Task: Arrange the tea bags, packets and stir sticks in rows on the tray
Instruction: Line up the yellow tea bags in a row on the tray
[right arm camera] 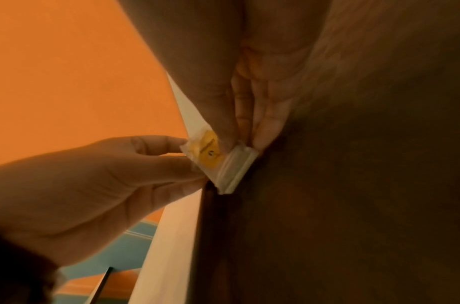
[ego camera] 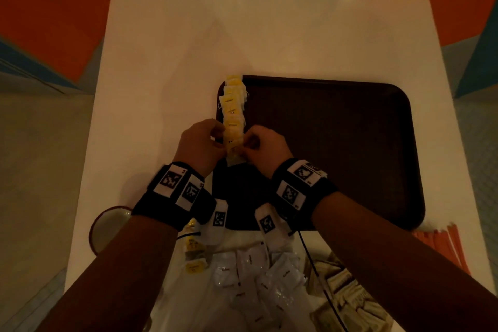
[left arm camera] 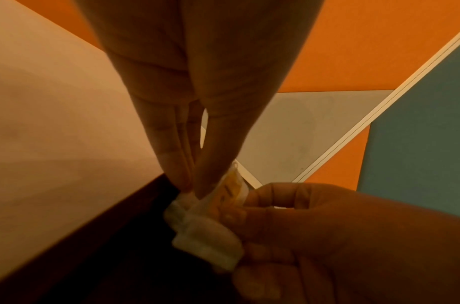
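Note:
A dark brown tray (ego camera: 350,143) lies on the white table (ego camera: 167,48). Along its left edge runs a row of tea bags (ego camera: 234,108) with yellow tags, overlapping one another. At the near end of that row both hands hold a small stack of tea bags (ego camera: 235,155) (left arm camera: 208,232) (right arm camera: 223,166). My left hand (ego camera: 213,140) (left arm camera: 195,185) pinches it from the left, my right hand (ego camera: 254,144) (right arm camera: 239,137) from the right. Loose tea bags (ego camera: 194,253), white packets (ego camera: 250,272), beige packets (ego camera: 347,296) and orange stir sticks (ego camera: 444,248) lie near the front edge.
A red-rimmed bowl (ego camera: 107,224) stands at the front left, partly hidden by my left forearm. Most of the tray's surface right of the row is bare. Orange and blue floor surrounds the table.

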The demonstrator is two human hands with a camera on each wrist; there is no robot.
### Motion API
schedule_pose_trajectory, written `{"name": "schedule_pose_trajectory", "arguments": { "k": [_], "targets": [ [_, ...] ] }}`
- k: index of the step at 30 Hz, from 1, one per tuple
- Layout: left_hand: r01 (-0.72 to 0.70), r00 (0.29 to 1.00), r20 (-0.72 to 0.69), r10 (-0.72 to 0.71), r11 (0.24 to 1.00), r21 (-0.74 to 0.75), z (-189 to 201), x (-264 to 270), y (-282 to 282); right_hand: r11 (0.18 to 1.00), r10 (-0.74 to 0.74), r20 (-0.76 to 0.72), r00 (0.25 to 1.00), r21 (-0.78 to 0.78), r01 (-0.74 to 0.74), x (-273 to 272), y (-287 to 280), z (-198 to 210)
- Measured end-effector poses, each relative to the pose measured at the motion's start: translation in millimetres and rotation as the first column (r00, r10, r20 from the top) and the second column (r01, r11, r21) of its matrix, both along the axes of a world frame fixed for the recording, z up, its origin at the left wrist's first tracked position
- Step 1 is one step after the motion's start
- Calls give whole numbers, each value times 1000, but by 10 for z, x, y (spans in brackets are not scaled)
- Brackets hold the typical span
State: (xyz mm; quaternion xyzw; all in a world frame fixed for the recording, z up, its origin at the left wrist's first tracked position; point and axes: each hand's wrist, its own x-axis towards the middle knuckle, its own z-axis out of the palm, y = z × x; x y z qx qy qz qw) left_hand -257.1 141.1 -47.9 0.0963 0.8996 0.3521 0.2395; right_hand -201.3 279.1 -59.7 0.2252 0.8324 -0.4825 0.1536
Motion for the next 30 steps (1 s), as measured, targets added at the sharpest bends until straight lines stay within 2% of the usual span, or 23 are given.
{"name": "schedule_pose_trajectory", "arguments": {
  "k": [3, 6, 9, 11, 16, 19, 21, 27, 30],
  "targets": [
    [-42, 999, -27, 42, 999, -15, 10, -14, -12, 1000, 17, 42, 999, 14, -17, 4, -4, -6],
    [-47, 998, -35, 46, 998, -49, 18, -33, -30, 991, 99, 47, 994, 88, -103, 7, 24, -5],
    [-62, 998, -21, 61, 998, -33, 16, -76, -64, 985, 96, -34, 995, 149, -90, -16, 71, 18],
    [-73, 997, -13, 72, 997, -14, 15, -106, -73, 992, 42, -116, 992, 122, -27, -65, 109, 15],
    [-64, 998, 16, 64, 998, 3, 13, -110, -40, 998, 61, -73, 996, 12, -60, -164, 102, -10],
    [-60, 998, 21, 59, 998, 14, 8, -116, -38, 996, 87, -39, 995, 37, -86, -164, 103, -24],
    [-62, 998, 9, 62, 998, 20, 2, -134, -46, 997, 56, -54, 997, 59, -53, -170, 115, -23],
    [-91, 996, -14, 92, 992, 88, -31, -265, 5, 1000, 6, -70, 998, 16, -4, -251, 139, 19],
    [-68, 997, -27, 70, 993, 95, -48, -320, 73, 998, 65, -63, 996, 17, -64, -309, 129, 18]
  ]
}}
